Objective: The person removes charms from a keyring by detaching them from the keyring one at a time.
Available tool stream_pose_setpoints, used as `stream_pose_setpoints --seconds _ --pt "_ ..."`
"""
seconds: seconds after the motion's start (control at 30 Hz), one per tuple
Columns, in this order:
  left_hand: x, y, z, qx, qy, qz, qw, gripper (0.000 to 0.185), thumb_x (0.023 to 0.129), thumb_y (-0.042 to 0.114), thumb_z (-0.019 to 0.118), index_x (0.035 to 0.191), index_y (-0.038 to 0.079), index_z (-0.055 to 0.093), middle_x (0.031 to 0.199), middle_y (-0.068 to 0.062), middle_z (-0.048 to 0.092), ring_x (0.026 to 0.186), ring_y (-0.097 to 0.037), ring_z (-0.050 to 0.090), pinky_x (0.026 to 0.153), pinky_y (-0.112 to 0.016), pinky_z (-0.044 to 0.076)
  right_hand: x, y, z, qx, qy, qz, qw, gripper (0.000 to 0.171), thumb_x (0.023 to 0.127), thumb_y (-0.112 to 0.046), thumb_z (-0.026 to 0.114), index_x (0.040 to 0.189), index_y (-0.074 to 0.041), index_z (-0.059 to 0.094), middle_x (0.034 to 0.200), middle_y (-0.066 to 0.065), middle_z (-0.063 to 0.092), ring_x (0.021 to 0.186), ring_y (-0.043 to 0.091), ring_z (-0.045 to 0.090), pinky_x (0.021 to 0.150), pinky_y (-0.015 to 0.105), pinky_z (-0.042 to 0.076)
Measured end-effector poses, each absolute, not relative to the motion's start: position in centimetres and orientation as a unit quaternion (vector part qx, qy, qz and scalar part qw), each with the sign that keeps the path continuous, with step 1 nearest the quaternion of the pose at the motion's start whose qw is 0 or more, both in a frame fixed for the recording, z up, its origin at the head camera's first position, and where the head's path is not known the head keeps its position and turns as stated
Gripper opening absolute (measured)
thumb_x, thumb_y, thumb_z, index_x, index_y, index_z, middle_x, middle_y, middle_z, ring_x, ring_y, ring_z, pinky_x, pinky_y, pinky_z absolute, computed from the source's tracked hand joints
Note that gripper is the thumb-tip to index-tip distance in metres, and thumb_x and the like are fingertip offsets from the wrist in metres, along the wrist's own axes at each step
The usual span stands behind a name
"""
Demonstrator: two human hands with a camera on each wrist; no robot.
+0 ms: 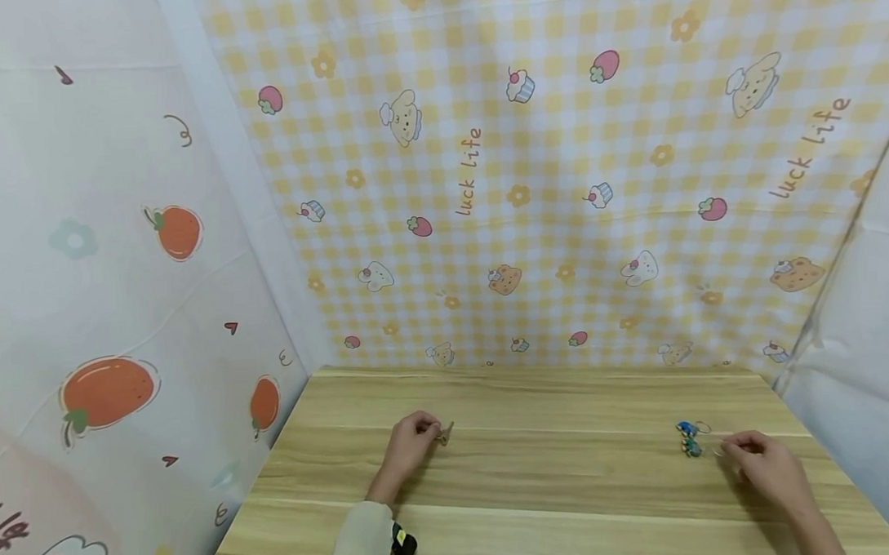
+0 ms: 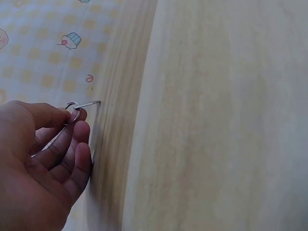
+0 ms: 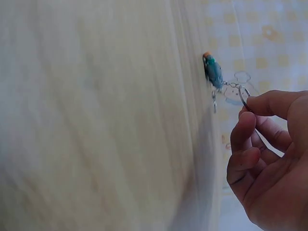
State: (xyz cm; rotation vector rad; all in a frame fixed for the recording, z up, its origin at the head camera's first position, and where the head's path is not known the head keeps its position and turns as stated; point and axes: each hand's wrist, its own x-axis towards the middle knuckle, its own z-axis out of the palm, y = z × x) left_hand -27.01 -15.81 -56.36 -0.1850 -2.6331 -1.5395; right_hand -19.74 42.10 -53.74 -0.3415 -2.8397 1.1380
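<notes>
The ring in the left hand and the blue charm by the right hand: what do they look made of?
The ring looks like thin bare metal wire: silvery, with a bright glint, pinched by the left hand. The blue charm looks like painted plastic or rubber, matte teal with an orange tip; blur leaves this open. Its loop, held by the right hand, looks like grey metal.
</notes>
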Motion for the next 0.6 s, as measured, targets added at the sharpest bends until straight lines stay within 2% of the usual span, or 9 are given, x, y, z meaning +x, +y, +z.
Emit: stream_pose_setpoints --seconds 0.33,0.6 --pt "-27.0 -16.6 -56.3 -0.071 -0.885 -0.456 0.057 0.008 0.102 0.004 0.067 0.100 0.002 0.075 0.095 -0.009 0.072 0.085 -0.013 0.061 0.072 -0.026 0.051 -19.2 43.5 -54.5 -0.143 -0.917 0.372 -0.020 0.050 0.108 -0.034 0.056 0.122 0.013 0.063 0.072 -0.001 0.068 0.066 0.016 0.062 0.058 0.030 0.047" --pt "-26.9 -17.4 -56.2 -0.063 -0.883 -0.463 0.049 0.006 0.100 0.002 0.068 0.104 -0.001 0.072 0.100 -0.012 0.071 0.088 -0.017 0.062 0.073 -0.027 0.052 -19.4 43.9 -54.5 -0.148 -0.911 0.382 -0.042 0.053 0.107 -0.032 0.055 0.131 0.015 0.059 0.073 0.000 0.070 0.067 0.018 0.064 0.057 0.033 0.051"
